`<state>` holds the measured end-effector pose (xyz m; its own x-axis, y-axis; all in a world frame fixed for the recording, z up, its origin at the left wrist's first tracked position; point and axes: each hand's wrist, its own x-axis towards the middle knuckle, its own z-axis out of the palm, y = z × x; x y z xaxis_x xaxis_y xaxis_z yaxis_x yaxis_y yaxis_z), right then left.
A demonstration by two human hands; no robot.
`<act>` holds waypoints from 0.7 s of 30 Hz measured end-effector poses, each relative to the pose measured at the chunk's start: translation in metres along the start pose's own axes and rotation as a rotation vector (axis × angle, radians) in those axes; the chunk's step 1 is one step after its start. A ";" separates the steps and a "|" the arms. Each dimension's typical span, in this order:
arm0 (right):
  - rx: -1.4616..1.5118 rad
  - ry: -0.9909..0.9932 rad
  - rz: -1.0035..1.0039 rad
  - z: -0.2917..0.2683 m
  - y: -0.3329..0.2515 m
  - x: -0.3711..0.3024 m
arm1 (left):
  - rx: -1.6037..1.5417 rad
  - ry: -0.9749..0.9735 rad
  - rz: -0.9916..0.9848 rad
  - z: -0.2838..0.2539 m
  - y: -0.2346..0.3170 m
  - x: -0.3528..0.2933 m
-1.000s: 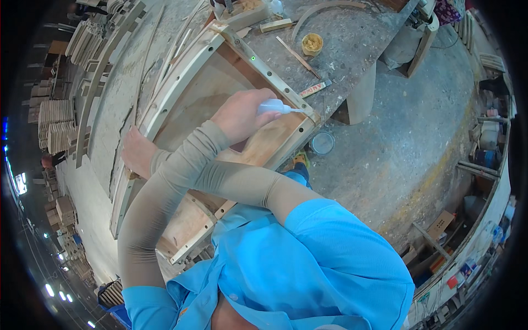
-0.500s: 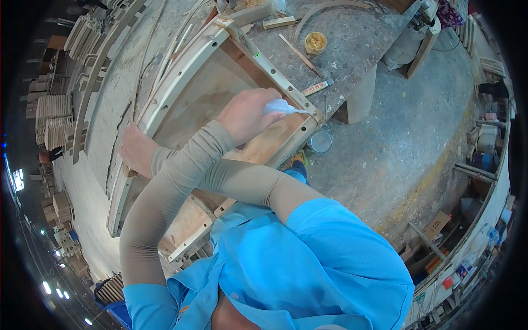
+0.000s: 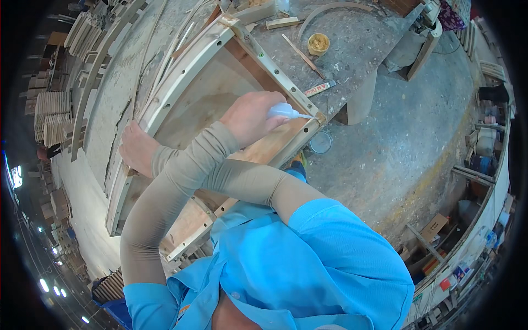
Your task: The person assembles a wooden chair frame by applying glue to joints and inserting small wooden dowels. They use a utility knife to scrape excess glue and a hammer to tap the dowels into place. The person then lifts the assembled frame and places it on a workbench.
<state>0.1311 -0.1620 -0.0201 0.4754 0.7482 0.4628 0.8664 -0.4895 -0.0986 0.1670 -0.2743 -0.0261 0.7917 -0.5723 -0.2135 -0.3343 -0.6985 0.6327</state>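
Note:
My forearms are crossed, the left one lying over the right. My left hand is closed round a small white squeeze bottle with a thin nozzle. The nozzle tip is at the right corner of a large curved wooden frame. Screw holes dot the frame's pale rails, and brown panels show inside it. Over on the left, my right hand grips the outer rail of the same frame, its fingertips partly hidden over the edge.
Beyond the frame, a grey worktable bears a tub of yellowish paste, a thin wood strip and a flat marked stick. A round can stands below the frame's right corner. Shelving curves along the right.
My left hand has moved slightly right with the bottle, and its nozzle is closer to the frame's corner. My right hand keeps its place on the rail.

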 end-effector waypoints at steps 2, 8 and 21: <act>-0.007 0.000 0.002 -0.001 0.000 -0.001 | -0.001 -0.005 0.005 -0.001 0.000 -0.001; 0.024 0.030 0.017 0.005 -0.002 0.001 | 0.019 0.012 0.017 -0.002 -0.005 -0.001; 0.027 -0.023 0.017 0.002 -0.002 0.002 | -0.045 0.027 0.044 0.007 -0.004 0.004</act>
<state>0.1309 -0.1587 -0.0209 0.4931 0.7500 0.4408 0.8619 -0.4902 -0.1302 0.1676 -0.2769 -0.0345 0.7904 -0.5900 -0.1649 -0.3462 -0.6523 0.6742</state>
